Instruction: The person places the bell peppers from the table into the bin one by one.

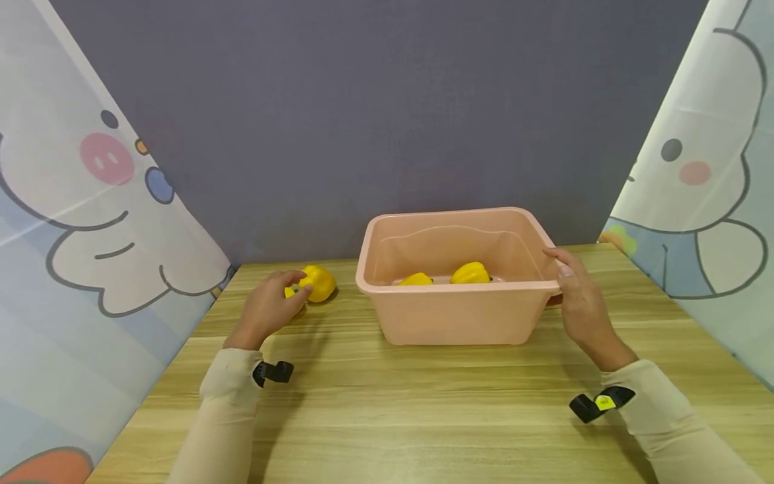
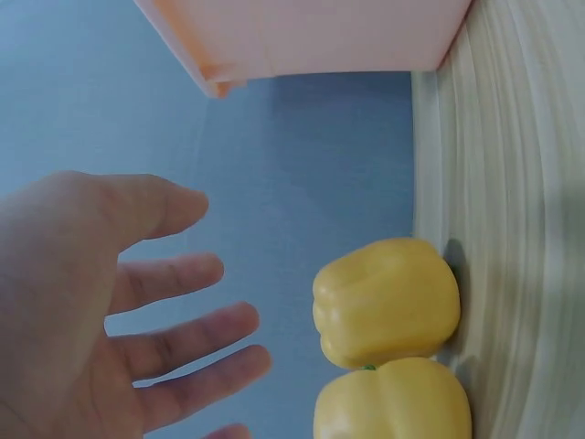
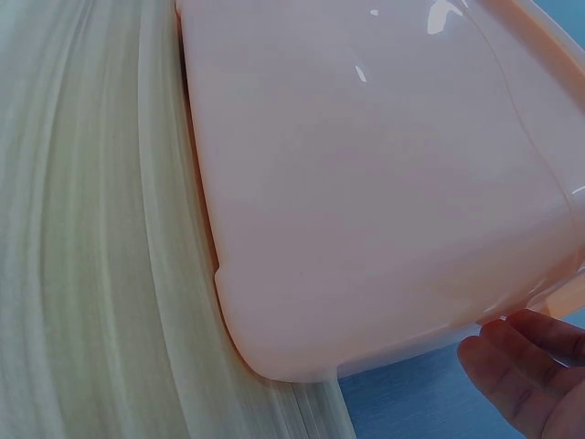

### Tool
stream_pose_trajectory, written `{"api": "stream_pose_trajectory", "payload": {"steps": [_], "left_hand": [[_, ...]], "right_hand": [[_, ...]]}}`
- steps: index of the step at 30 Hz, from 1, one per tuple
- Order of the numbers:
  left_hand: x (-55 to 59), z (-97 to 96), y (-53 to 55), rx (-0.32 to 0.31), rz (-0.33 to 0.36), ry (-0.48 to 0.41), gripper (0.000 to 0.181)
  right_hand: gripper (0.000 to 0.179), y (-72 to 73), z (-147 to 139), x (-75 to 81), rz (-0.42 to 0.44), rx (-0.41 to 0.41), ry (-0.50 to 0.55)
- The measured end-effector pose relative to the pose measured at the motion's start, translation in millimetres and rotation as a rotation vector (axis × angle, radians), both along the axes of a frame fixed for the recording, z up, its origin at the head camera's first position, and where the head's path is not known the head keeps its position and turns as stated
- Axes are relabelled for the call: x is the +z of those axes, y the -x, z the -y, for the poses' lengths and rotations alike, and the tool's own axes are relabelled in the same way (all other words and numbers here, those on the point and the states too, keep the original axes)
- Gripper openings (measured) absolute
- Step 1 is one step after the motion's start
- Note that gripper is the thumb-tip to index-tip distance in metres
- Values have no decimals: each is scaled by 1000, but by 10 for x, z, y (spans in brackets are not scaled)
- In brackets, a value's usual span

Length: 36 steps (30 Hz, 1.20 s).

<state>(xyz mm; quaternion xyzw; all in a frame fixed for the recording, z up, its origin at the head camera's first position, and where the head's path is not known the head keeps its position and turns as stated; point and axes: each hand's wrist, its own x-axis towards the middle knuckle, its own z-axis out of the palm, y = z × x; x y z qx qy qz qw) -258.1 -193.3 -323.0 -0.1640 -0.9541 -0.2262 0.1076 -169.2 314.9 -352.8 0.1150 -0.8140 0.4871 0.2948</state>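
Note:
My left hand [image 1: 270,306] hovers beside two yellow bell peppers at the table's left back. One pepper [image 1: 318,284] shows past the fingertips; the hand partly covers the other pepper [image 1: 289,292]. In the left wrist view, spread fingers [image 2: 196,340] stand apart from both peppers, and the palm holds nothing. My right hand [image 1: 585,309] grips the right rim of a pink plastic bin [image 1: 453,317], thumb over the edge and fingers beneath. Inside the bin lie two more yellow peppers, one near the middle [image 1: 470,273] and one further left [image 1: 416,279], partly hidden by the front wall.
The bin stands on a wood-grain table [image 1: 423,417] before a dark grey panel [image 1: 387,121]. Cartoon-printed sheets flank the table on the left [image 1: 78,235] and right [image 1: 695,202]. A black strap with a small camera [image 1: 275,372] sits on the left wrist.

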Motion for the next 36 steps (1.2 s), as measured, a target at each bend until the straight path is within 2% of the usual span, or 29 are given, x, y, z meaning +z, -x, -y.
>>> {"api": "stream_pose_trajectory", "payload": {"steps": [17, 26, 36], "left_hand": [[-157, 160, -36, 99, -165, 91, 38], [-231, 327, -21, 153, -176, 53, 40], [-346, 436, 24, 193, -100, 15, 52]], "right_hand": [[44, 26, 14, -23, -12, 17, 10], [44, 29, 13, -15, -3, 26, 7], [45, 15, -5, -11, 1, 14, 7]]}}
